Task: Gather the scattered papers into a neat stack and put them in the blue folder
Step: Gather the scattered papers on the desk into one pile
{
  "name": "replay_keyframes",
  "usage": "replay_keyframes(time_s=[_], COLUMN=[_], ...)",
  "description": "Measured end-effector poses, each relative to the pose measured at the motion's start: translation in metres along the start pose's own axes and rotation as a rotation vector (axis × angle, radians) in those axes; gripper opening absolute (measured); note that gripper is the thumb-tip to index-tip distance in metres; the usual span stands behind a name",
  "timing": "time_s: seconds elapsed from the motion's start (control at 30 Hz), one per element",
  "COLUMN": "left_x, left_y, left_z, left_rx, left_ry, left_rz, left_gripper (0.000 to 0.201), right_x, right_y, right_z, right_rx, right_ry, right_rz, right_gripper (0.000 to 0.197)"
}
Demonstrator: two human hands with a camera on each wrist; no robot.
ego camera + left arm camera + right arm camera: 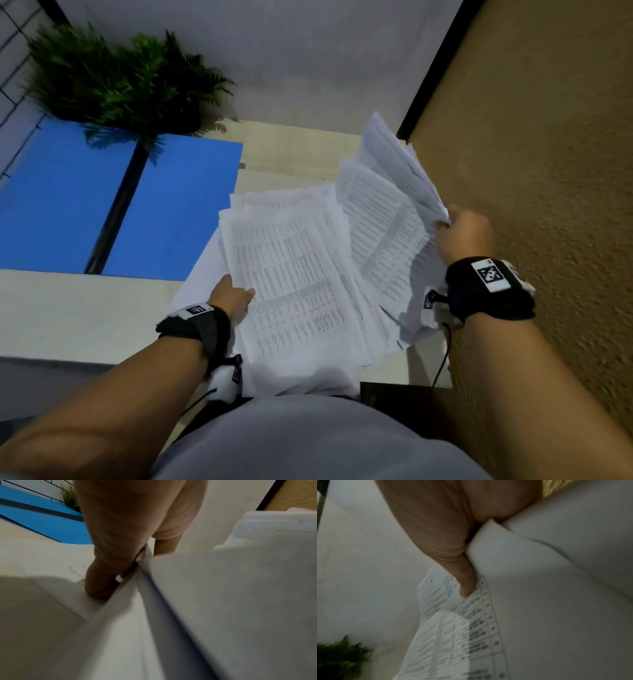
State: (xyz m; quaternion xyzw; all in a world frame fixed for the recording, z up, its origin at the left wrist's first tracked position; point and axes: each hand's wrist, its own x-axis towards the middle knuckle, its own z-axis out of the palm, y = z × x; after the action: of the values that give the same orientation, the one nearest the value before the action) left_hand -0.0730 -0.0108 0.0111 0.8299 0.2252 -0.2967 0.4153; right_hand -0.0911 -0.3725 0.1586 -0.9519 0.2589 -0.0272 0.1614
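A loose, fanned pile of printed white papers (301,274) lies at the right end of the pale table (68,308). My left hand (236,296) grips the pile's left edge, thumb on top and fingers underneath; the left wrist view shows the thumb (102,582) pressed on the sheets (223,601). My right hand (462,233) pinches a raised bunch of sheets (394,178) at the right side; its thumb (465,582) lies on printed pages (453,635) in the right wrist view. The blue folder (171,205) lies open and flat to the left, with a dark spine (116,212).
A green fern-like plant (120,78) stands behind the folder at the back left. A rough ochre wall (548,171) rises close on the right, beside my right hand. A white wall is behind the table. The table's near edge runs by my body.
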Motion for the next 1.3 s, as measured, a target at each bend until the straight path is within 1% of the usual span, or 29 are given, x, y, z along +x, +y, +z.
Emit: replay_keyframes(time_s=[0.1, 0.2, 0.33, 0.43, 0.5, 0.53, 0.6, 0.63, 0.67, 0.73, 0.77, 0.8, 0.83, 0.87, 0.9, 0.93, 1.0, 1.07, 1.1, 1.13, 1.17, 1.2, 1.23, 1.27, 1.3], left_x=[-0.003, -0.006, -0.014, -0.016, -0.016, -0.015, -0.017, -0.020, -0.021, -0.028, -0.028, -0.026, -0.028, -0.030, -0.029, -0.027, -0.026, -0.020, -0.019, -0.020, -0.016, -0.007, 0.019, 0.041, 0.050], left_y=[0.004, 0.010, 0.023, 0.028, 0.026, 0.023, 0.019, 0.020, 0.022, 0.030, 0.032, 0.032, 0.033, 0.034, 0.032, 0.030, 0.031, 0.029, 0.029, 0.029, 0.028, 0.021, 0.002, -0.015, -0.024], left_z=[-0.001, -0.001, 0.000, 0.001, 0.001, 0.001, -0.002, -0.003, -0.006, -0.012, -0.014, -0.016, -0.017, -0.018, -0.017, -0.015, -0.011, -0.007, -0.007, -0.008, -0.008, -0.006, 0.001, 0.005, 0.006], left_rx=[0.000, 0.017, -0.033, -0.069, -0.132, -0.196, -0.346, -0.406, -0.449, -0.486, -0.506, -0.525, -0.540, -0.555, -0.545, -0.511, -0.434, -0.450, -0.467, -0.477, -0.478, -0.491, -0.504, -0.516, -0.532], left_ry=[-0.014, -0.026, -0.006, 0.010, 0.021, 0.024, -0.024, -0.061, -0.102, -0.169, -0.210, -0.254, -0.291, -0.323, -0.334, -0.311, -0.202, -0.126, -0.110, -0.098, -0.114, -0.124, -0.141, -0.172, -0.199], left_rz=[0.028, 0.067, 0.063, 0.092, 0.122, 0.159, 0.251, 0.276, 0.282, 0.255, 0.224, 0.187, 0.165, 0.149, 0.142, 0.145, 0.126, 0.052, 0.029, 0.035, 0.044, 0.064, 0.059, 0.046, 0.060], left_gripper=[0.047, 0.047, 0.044, 0.047, 0.056, 0.064, 0.084, 0.086, 0.079, 0.053, 0.055, 0.061, 0.061, 0.057, 0.054, 0.051, 0.052, 0.071, 0.076, 0.076, 0.079, 0.087, 0.098, 0.105, 0.104], right_x=[-0.019, -0.039, -0.053, -0.059, -0.063, -0.064, -0.067, -0.069, -0.071, -0.075, -0.078, -0.079, -0.082, -0.084, -0.087, -0.092, -0.098, -0.103, -0.104, -0.104, -0.103, -0.099, -0.095, -0.090, -0.084], right_y=[0.000, -0.005, -0.009, -0.014, -0.017, -0.019, -0.024, -0.026, -0.026, -0.027, -0.028, -0.026, -0.026, -0.025, -0.022, -0.021, -0.015, -0.011, -0.010, -0.010, -0.011, -0.009, -0.009, -0.008, -0.007], right_z=[-0.030, -0.057, -0.083, -0.094, -0.091, -0.088, -0.075, -0.065, -0.052, -0.025, -0.011, 0.006, 0.022, 0.039, 0.055, 0.069, 0.094, 0.108, 0.111, 0.111, 0.110, 0.111, 0.110, 0.111, 0.115], right_rx=[0.026, 0.104, 0.391, 0.574, 0.703, 0.768, 0.865, 0.903, 0.949, 1.045, 1.080, 1.108, 1.140, 1.172, 1.202, 1.221, 1.199, 1.102, 1.064, 1.056, 1.074, 1.092, 1.097, 1.090, 1.070], right_ry=[0.160, 0.336, 0.510, 0.543, 0.513, 0.481, 0.384, 0.334, 0.294, 0.223, 0.181, 0.137, 0.091, 0.042, -0.025, -0.108, -0.276, -0.416, -0.450, -0.440, -0.396, -0.338, -0.283, -0.247, -0.227], right_rz=[0.006, 0.016, 0.022, 0.034, 0.069, 0.092, 0.151, 0.186, 0.227, 0.306, 0.347, 0.393, 0.445, 0.485, 0.524, 0.561, 0.587, 0.590, 0.586, 0.586, 0.585, 0.601, 0.609, 0.613, 0.606], right_gripper=[0.017, 0.018, 0.023, 0.028, 0.027, 0.025, 0.021, 0.021, 0.021, 0.024, 0.027, 0.030, 0.034, 0.037, 0.040, 0.042, 0.047, 0.049, 0.048, 0.046, 0.042, 0.038, 0.039, 0.043, 0.047])
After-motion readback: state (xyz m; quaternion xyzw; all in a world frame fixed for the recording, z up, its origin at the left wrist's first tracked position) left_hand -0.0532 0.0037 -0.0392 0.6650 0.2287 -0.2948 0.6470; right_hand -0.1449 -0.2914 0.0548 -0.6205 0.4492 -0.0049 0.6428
